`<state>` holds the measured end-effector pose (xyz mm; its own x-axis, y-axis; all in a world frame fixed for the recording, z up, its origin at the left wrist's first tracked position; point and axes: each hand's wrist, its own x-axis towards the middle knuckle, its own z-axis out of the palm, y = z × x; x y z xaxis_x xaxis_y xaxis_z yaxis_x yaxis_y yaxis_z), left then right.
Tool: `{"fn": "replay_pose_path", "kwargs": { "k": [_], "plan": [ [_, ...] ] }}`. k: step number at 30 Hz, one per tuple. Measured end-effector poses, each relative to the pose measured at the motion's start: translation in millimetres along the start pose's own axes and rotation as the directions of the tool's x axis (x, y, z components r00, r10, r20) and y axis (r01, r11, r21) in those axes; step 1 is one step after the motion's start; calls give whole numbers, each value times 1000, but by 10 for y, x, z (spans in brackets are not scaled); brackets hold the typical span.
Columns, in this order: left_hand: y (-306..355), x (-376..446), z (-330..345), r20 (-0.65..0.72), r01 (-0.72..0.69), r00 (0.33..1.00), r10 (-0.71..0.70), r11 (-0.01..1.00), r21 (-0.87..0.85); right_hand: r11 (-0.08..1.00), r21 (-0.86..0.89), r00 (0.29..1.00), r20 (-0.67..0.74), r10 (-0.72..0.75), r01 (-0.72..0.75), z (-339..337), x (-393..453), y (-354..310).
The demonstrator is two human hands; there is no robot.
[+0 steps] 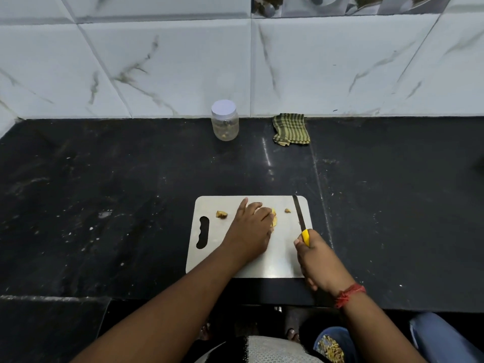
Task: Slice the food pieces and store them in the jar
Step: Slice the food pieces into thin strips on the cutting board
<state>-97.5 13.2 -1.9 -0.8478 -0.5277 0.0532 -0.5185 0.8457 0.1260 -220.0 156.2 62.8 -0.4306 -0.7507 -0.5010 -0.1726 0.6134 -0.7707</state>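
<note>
A steel cutting board (277, 260) lies at the counter's front edge. My left hand (251, 226) presses down on a yellowish food piece (274, 218) near the board's middle, covering most of it. My right hand (318, 260) grips the yellow handle of a knife (300, 216), whose dark blade points away along the board's right side, apart from the food. A small brown piece (221, 214) lies to the left and a tiny bit (287, 210) to the right. A clear plastic jar (225, 120) with its white lid on stands by the wall, with a few pieces inside.
A folded green striped cloth (290, 129) lies by the wall, right of the jar. The black stone counter (104, 192) stretches wide to both sides of the board. A tiled wall (235, 61) closes the back.
</note>
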Motion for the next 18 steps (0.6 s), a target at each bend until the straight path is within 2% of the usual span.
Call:
{"fn": "replay_pose_path", "kwargs": {
  "k": [5, 11, 18],
  "plan": [
    [-47, 7, -2, -82, 75, 994, -69, 995, 62, 1000, 8, 1000, -5, 2, -2, -109, -26, 63],
    [-132, -55, 33, -191, 185, 961, -201, 978, -97, 1000, 11, 1000, 1, 6, -6, -186, 19, 95],
    [49, 23, 31, -154, 87, 983, -98, 993, -77, 1000, -7, 1000, 20, -15, 16, -191, 88, 2]
  ]
}}
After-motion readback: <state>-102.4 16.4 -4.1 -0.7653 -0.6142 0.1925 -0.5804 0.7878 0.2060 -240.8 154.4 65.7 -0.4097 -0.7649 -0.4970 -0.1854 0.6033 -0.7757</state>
